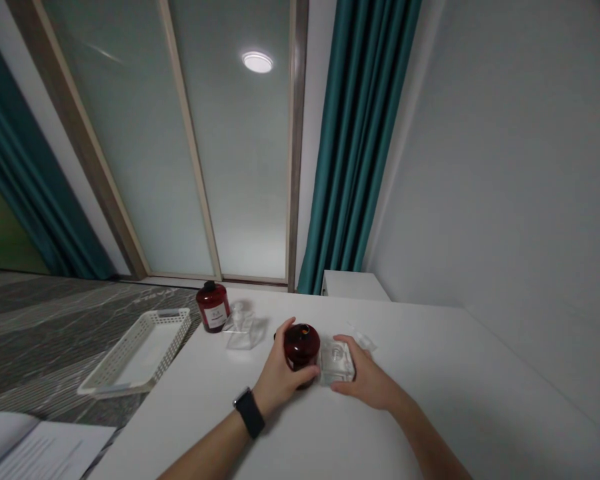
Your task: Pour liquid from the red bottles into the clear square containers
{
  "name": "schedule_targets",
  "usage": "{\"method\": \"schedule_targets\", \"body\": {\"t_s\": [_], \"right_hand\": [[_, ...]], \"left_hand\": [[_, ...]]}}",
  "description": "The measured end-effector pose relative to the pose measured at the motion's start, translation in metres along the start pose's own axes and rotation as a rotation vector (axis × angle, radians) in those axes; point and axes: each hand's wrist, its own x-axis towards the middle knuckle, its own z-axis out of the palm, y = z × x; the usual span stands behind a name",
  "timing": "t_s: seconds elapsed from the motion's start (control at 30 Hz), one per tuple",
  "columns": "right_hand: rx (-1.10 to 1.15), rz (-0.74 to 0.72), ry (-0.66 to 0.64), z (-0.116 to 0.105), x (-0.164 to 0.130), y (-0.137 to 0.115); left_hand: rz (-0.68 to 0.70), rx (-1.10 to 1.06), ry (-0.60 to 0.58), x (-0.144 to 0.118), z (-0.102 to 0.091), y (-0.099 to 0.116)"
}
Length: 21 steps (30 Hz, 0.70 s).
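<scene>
Steadying of two vessels at the middle of the table (325, 443) is judged to be the step in hand. The red bottle (300, 343) is gripped by the left hand (281, 370): its side is wrapped by the fingers, with the thumb laid across the near face. No cap is seen on its top, where an orange glint is noted. Just to its right, the clear bottle (337, 363) is pinched by the right hand (367, 380), thumb at the near side and fingers at the far side. Whether the two vessels touch cannot be told; nor can it be told whether the red bottle's base is fully rested on the table. The mouth of the clear bottle is not made out.

Beyond the left hand, a capped bottle (213, 308) is stood near the table edge, with a stoppered bottle (241, 330) beside it. Some clear material, partly hidden, is noted behind the right hand.

For the next move, it is judged that a firm grip on smooth glass would be called for, with the red bottle kept upright, since anything inside could be spilled.
</scene>
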Motion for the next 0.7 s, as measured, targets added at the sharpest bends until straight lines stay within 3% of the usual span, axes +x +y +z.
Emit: {"method": "schedule_targets", "body": {"t_s": [0.17,0.47,0.7], "right_hand": [[-0.052,0.073,0.015,0.007,0.003,-0.001],[0.027,0.078,0.061,0.009,0.003,-0.006],[0.059,0.037,0.090,0.019,0.003,-0.006]], "left_hand": [[0.024,0.043,0.033,0.001,0.004,-0.001],[0.057,0.076,-0.210,0.008,-0.017,0.012],[-0.020,-0.067,-0.166,0.005,-0.013,0.003]]}}
